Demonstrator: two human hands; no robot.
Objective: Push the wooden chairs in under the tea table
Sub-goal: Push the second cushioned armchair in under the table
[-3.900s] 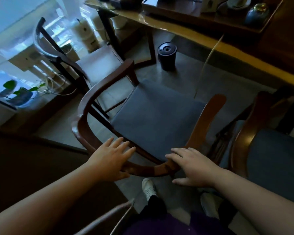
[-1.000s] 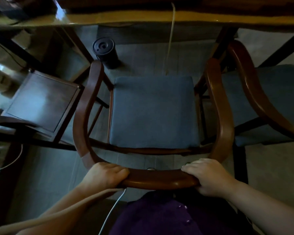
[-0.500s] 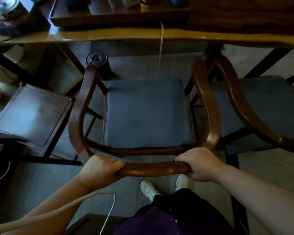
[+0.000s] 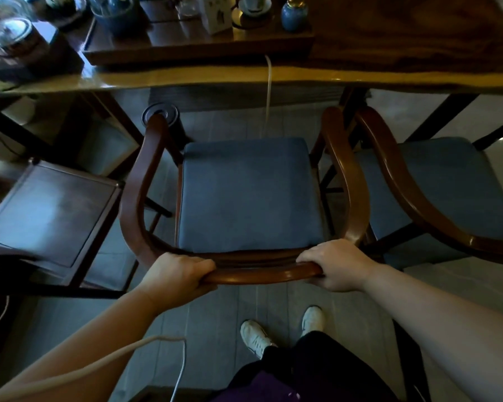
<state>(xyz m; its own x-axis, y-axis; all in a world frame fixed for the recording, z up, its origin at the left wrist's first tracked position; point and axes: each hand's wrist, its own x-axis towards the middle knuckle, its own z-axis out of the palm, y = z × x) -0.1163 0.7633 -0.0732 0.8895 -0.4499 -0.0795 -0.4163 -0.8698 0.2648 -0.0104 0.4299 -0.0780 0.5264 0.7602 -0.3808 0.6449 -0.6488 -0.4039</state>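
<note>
A wooden armchair [image 4: 140, 181] with a curved back rail and a blue seat cushion stands squarely in front of me, facing the tea table [image 4: 302, 78]. My left hand [image 4: 176, 272] grips the left end of the back rail and my right hand [image 4: 336, 264] grips the right end. The armrest tips sit just below the table's front edge. A second wooden chair [image 4: 395, 181] with a blue cushion stands close on the right, its armrest almost touching the first chair.
A dark wooden chair with a bare seat [image 4: 50, 210] stands at the left. A black cylindrical bin [image 4: 160, 114] sits on the floor by the left armrest. A tray [image 4: 198, 49] with cups and jars lies on the table. A cord [image 4: 269, 88] hangs from the table edge.
The chair has turned to face the table and moved forward towards it; both hands went from resting on the back rail to gripping it. My feet now show behind the chair.
</note>
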